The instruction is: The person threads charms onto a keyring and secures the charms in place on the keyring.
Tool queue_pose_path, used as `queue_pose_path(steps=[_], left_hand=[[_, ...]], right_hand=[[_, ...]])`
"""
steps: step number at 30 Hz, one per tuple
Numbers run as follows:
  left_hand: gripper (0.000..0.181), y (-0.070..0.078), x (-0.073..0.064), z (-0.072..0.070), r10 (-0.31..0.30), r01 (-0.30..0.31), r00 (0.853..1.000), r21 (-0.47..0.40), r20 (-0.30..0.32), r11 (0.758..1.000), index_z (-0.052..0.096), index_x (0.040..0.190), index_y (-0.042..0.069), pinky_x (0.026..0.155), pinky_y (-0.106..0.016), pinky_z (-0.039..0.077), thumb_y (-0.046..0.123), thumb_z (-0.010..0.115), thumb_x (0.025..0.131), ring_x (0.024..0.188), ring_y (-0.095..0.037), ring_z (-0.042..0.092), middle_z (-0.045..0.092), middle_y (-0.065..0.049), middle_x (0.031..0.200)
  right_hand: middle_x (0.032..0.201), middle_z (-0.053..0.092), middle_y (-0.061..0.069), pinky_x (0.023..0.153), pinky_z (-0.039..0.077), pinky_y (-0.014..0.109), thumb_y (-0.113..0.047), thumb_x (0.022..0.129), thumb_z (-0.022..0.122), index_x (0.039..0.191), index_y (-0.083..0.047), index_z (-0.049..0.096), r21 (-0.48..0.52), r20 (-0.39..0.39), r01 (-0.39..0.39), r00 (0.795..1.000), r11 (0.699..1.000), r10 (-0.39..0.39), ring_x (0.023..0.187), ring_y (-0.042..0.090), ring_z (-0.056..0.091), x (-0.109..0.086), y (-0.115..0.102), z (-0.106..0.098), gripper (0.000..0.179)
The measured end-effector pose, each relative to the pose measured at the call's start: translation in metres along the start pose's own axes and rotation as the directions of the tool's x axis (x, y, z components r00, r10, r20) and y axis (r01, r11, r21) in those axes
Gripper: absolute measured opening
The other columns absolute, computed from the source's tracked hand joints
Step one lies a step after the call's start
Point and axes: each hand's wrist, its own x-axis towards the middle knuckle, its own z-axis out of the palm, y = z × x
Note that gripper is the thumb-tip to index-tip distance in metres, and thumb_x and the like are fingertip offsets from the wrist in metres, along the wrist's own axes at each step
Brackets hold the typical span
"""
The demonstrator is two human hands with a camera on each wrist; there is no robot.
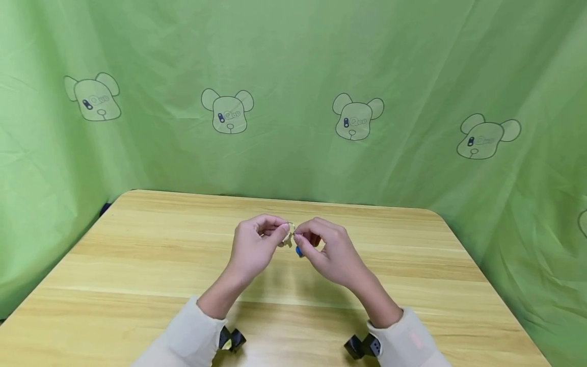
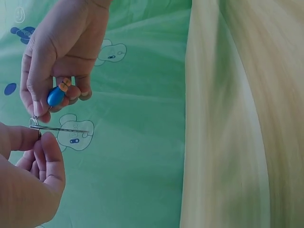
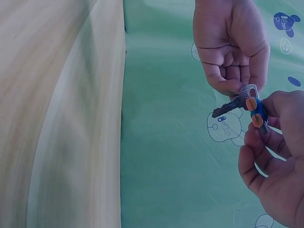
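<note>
Near the middle of the table, my left hand (image 1: 254, 244) pinches a metal key ring (image 1: 293, 225) between thumb and fingers. A small key (image 3: 228, 107) hangs beside those fingertips, its toothed blade pointing out; in the left wrist view it appears edge-on. Facing it, my right hand (image 1: 332, 250) pinches the small metal link end of a keychain charm (image 2: 56, 96). The charm has a blue rounded body with two orange feet, and dangles under the right fingers. Both hands' fingertips nearly meet at the ring. Fingers hide whether link and ring are joined.
A light wood table (image 1: 137, 255) with rounded far corners lies under both hands. Green cloth (image 1: 293, 163) printed with bear heads hangs around its back and sides. Dark wrist devices (image 1: 231, 340) sit at both sleeve cuffs.
</note>
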Motion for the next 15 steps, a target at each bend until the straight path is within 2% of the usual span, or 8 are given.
queue_pose_path(steps=[5,10,15], left_hand=[[0.010,0.0000,0.0003,0.0021,-0.095,0.095,0.995,-0.111,0.002,0.989,0.075,0.100,0.000,0.073,-0.030,0.062,0.009,0.073,0.095,0.078,-0.020,0.067,0.073,-0.012,0.091],[0.014,-0.0025,0.0020,0.0039,-0.199,0.197,0.980,-0.220,0.013,0.955,0.073,0.103,-0.004,0.074,-0.027,0.061,0.008,0.073,0.095,0.080,-0.018,0.067,0.073,-0.014,0.097],[0.016,-0.0033,0.0020,0.0037,-0.239,0.246,0.969,-0.257,0.059,0.934,0.071,0.106,-0.005,0.074,-0.029,0.061,0.004,0.071,0.094,0.081,-0.017,0.067,0.073,-0.014,0.098]], right_hand=[[0.079,0.062,-0.009,0.058,0.053,0.026,-0.004,0.096,0.068,0.095,-0.012,0.070,0.025,0.000,-0.013,1.000,1.000,0.013,0.069,0.007,0.057,0.0004,0.0008,0.0013,0.009],[0.078,0.062,-0.009,0.058,0.053,0.024,-0.004,0.096,0.069,0.094,-0.013,0.070,0.045,0.005,-0.034,0.999,0.998,0.033,0.068,0.007,0.057,0.0001,0.0014,0.0025,0.009],[0.078,0.062,-0.010,0.058,0.052,0.025,-0.005,0.097,0.069,0.095,-0.013,0.071,0.045,0.002,-0.049,0.999,0.998,0.049,0.068,0.008,0.057,-0.0002,0.0022,0.0027,0.008]])
